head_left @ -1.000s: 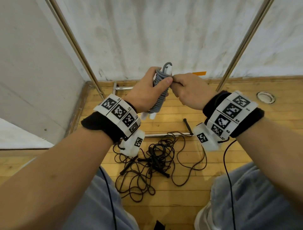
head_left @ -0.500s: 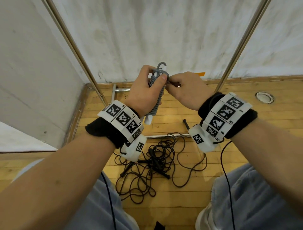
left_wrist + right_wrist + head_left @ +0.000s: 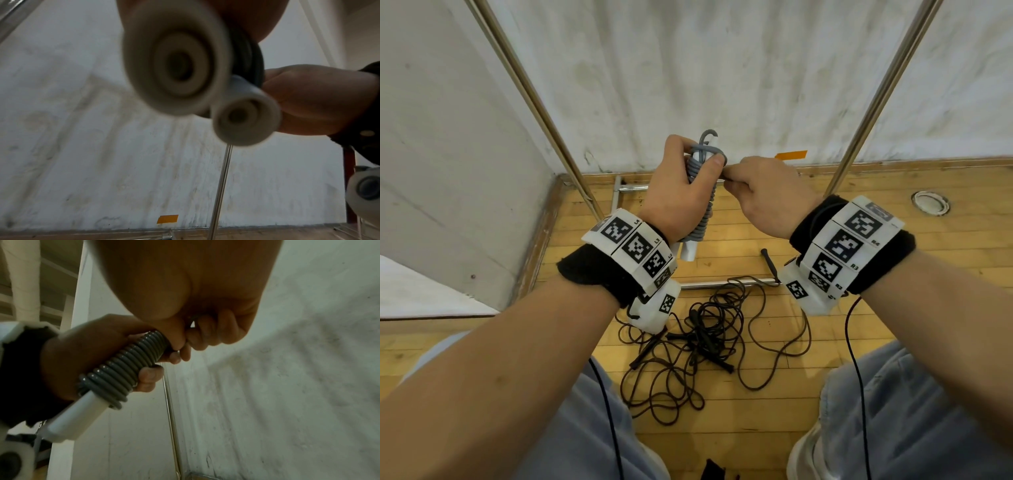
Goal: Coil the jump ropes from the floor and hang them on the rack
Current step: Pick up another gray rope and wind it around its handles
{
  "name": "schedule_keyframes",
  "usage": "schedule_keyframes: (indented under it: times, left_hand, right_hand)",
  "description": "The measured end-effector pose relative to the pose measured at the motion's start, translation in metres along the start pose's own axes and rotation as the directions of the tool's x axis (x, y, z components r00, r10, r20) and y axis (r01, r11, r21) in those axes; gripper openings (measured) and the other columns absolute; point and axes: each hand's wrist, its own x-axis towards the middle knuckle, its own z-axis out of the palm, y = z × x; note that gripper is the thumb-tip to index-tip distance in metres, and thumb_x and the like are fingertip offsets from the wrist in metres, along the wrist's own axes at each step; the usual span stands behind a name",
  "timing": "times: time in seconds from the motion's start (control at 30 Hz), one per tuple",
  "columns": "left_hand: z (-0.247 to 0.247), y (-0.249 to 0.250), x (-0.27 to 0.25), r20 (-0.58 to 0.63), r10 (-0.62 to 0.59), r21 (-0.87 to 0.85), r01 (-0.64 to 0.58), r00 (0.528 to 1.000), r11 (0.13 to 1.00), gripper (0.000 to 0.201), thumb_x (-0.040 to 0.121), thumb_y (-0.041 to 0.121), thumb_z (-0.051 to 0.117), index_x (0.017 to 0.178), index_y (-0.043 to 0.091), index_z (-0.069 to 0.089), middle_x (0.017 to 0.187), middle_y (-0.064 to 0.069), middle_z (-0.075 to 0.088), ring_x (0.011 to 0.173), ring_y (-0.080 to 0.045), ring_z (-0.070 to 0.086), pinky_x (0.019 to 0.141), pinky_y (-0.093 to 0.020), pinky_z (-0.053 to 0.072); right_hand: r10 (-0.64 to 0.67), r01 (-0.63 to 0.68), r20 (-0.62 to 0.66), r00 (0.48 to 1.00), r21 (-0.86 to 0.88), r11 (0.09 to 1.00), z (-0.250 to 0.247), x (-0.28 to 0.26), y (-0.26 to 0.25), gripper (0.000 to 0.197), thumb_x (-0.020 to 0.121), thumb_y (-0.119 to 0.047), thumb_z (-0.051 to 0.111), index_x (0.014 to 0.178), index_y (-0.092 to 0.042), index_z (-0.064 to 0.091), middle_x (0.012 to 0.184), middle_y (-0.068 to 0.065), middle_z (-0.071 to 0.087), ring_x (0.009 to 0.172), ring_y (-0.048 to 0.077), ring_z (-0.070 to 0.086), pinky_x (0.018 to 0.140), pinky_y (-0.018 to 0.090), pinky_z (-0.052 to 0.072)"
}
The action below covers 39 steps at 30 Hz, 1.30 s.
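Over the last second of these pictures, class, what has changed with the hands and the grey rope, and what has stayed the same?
The left hand has tilted the grey jump rope bundle more upright, still gripping it. The right hand has drawn back a little to the right, pinching and pulling the cord's end taut across the top. The black ropes on the floor and the rack's poles stayed put.

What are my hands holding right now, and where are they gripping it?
The left hand grips the grey jump rope, coiled round its white handles, about the middle of the bundle. The right hand pinches the rope's loose end near the top.
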Motion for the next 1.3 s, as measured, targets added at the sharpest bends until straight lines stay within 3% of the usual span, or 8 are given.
schedule_keyframes:
  times: [0.27,0.47,0.57,0.67,0.83,1.03,1.17,1.3]
  left_hand:
    - [0.000,-0.010,0.003,-0.056,0.062,0.039,-0.059,0.997,0.997,0.024,0.093,0.031,0.057,0.095,0.019,0.037,0.072,-0.002,0.057,0.060,-0.021,0.060,0.056,-0.037,0.052]
    - [0.003,-0.026,0.009,-0.139,0.123,0.180,-0.097,0.983,0.979,0.025,0.090,0.036,0.055,0.091,0.018,0.037,0.068,0.008,0.052,0.057,0.003,0.051,0.048,-0.010,0.037]
    - [0.003,-0.030,0.010,-0.112,0.146,0.271,-0.111,0.983,0.956,0.025,0.093,0.040,0.048,0.094,0.020,0.033,0.067,0.010,0.051,0.058,0.011,0.052,0.046,-0.008,0.035]
    - [0.005,-0.030,0.007,-0.099,0.189,0.334,-0.146,0.977,0.931,0.025,0.095,0.041,0.043,0.096,0.019,0.030,0.065,0.012,0.050,0.059,0.014,0.052,0.045,-0.008,0.035]
    - [0.005,-0.024,0.001,-0.065,0.252,0.264,-0.227,0.965,0.937,0.021,0.093,0.036,0.035,0.096,0.016,0.032,0.065,0.009,0.052,0.062,-0.002,0.056,0.045,-0.013,0.035]
    - [0.004,-0.017,0.002,-0.157,0.212,0.200,-0.179,0.964,0.963,0.015,0.092,0.030,0.040,0.092,0.016,0.034,0.065,0.010,0.051,0.057,0.006,0.052,0.047,-0.010,0.036]
    - [-0.003,-0.018,0.007,-0.174,0.184,0.180,-0.153,0.967,0.972,0.016,0.094,0.029,0.043,0.094,0.015,0.034,0.067,0.009,0.051,0.056,0.008,0.051,0.046,-0.010,0.036]
    - [-0.002,-0.018,0.004,-0.134,0.195,0.201,-0.166,0.972,0.965,0.016,0.096,0.029,0.042,0.094,0.016,0.034,0.068,0.010,0.051,0.058,0.008,0.052,0.049,-0.010,0.037]
  right_hand:
    - [-0.008,0.008,-0.057,0.998,-0.004,1.000,0.005,0.000,-0.004,0.024,0.096,-0.021,0.044,0.101,-0.013,0.066,0.076,0.002,0.051,0.072,0.017,0.043,0.058,0.026,0.025]
    - [-0.023,0.024,-0.127,0.992,0.001,1.000,0.001,-0.004,-0.008,0.031,0.094,-0.022,0.044,0.080,-0.006,0.066,0.062,0.003,0.056,0.060,0.019,0.047,0.057,0.026,0.029]
    - [-0.044,0.049,-0.052,0.998,0.107,0.993,0.000,-0.007,-0.010,0.028,0.095,-0.021,0.044,0.085,-0.005,0.064,0.065,-0.001,0.055,0.061,0.015,0.049,0.057,0.019,0.035]
    - [0.020,0.010,-0.107,0.994,0.278,0.961,-0.002,-0.009,-0.009,0.028,0.094,-0.019,0.047,0.087,-0.004,0.068,0.069,0.006,0.066,0.064,0.017,0.062,0.067,0.032,0.048]
    - [0.162,-0.058,-0.185,0.969,0.468,0.882,0.000,-0.005,-0.009,0.023,0.092,-0.020,0.052,0.080,-0.012,0.070,0.060,-0.012,0.062,0.048,0.005,0.060,0.058,0.025,0.054]
    - [0.211,-0.011,-0.245,0.946,0.630,0.777,0.004,-0.009,-0.015,0.005,0.086,-0.021,0.064,0.086,-0.026,0.062,0.070,-0.003,0.068,0.052,0.007,0.063,0.054,0.020,0.054]
    - [0.107,0.052,-0.201,0.974,0.653,0.755,0.003,-0.013,-0.016,0.014,0.086,-0.015,0.061,0.096,-0.024,0.061,0.083,-0.006,0.069,0.072,0.008,0.069,0.074,0.028,0.058]
    - [0.107,0.047,-0.235,0.966,0.566,0.823,-0.002,-0.011,-0.013,0.010,0.091,-0.013,0.056,0.091,-0.016,0.066,0.076,-0.005,0.068,0.066,0.005,0.067,0.069,0.030,0.057]
